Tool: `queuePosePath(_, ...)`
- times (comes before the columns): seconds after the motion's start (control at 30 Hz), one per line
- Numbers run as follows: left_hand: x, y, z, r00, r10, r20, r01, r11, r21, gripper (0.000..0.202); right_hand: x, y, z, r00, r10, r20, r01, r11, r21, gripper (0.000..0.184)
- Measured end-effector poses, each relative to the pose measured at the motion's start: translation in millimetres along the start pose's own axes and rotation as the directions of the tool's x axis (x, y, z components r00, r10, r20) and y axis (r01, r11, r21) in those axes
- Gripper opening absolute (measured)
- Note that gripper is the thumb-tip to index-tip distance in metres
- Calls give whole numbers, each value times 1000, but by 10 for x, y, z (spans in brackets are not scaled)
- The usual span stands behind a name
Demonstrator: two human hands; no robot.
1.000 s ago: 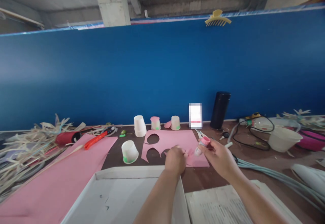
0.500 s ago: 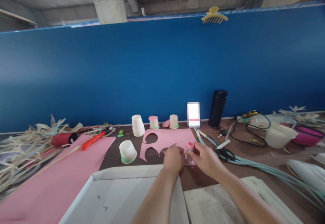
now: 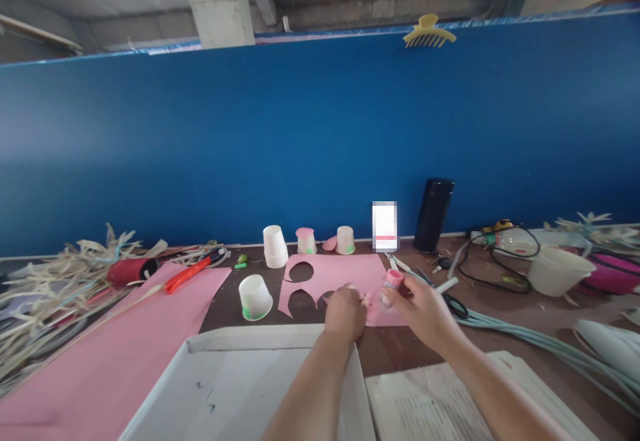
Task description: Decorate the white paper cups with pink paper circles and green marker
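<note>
My right hand [image 3: 423, 308] is closed round a small clear bottle with a pink cap [image 3: 391, 283], tilted over the near right part of a pink paper sheet with round holes cut in it [image 3: 345, 274]. My left hand [image 3: 345, 313] is curled beside it on the sheet's near edge, fingers pinched on a small pink piece that is hard to make out. An upturned white paper cup [image 3: 255, 297] stands left of the sheet. Three more small cups [image 3: 307, 242] stand in a row by the blue wall.
A large pink sheet [image 3: 105, 348] and orange-handled cutters [image 3: 189, 275] lie at left beside dried straw [image 3: 45, 288]. A white box lid [image 3: 240, 388] and printed paper [image 3: 430, 401] are nearest me. Scissors [image 3: 453, 304], cables, a black flask [image 3: 433, 214] and a white bowl [image 3: 557, 271] are at right.
My right hand brought the bottle down to the sheet beside my left hand, then lifted and tilted it slightly again. The left hand stayed in place.
</note>
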State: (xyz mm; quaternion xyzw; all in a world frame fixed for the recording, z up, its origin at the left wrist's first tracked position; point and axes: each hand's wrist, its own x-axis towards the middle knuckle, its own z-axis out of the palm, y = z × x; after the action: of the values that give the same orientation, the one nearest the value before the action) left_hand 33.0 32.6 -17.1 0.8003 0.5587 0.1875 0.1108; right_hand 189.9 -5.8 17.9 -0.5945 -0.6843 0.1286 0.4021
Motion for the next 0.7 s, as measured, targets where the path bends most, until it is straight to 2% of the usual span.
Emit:
queuePosePath(0.13, 9, 0, 9, 1000, -3, 8, 3, 1000, -19, 29, -4, 29, -47, 1000, 7, -18, -6, 998, 58, 25)
queuePosePath(0.23, -5, 5, -5, 1000, -28, 6, 28, 999, -31, 28, -7, 44, 76, 1000, -30, 10, 29, 998, 60, 23)
queuePosePath(0.43, -31, 10, -33, 999, 26, 21, -25, 999, -46, 24, 15, 84, 291, 993, -110, 49, 111, 993, -27, 16)
queuePosePath(0.6, -23, -1, -8, 1000, 27, 12, -27, 999, -38, 23, 0, 65, 259, 991, -117, 67, 124, 986, -115, 17)
queuePosePath(0.7, -14, -12, 17, 1000, -4, 0, 4, 1000, -19, 25, -23, 44, 185, 995, -74, 73, 82, 990, -113, 22)
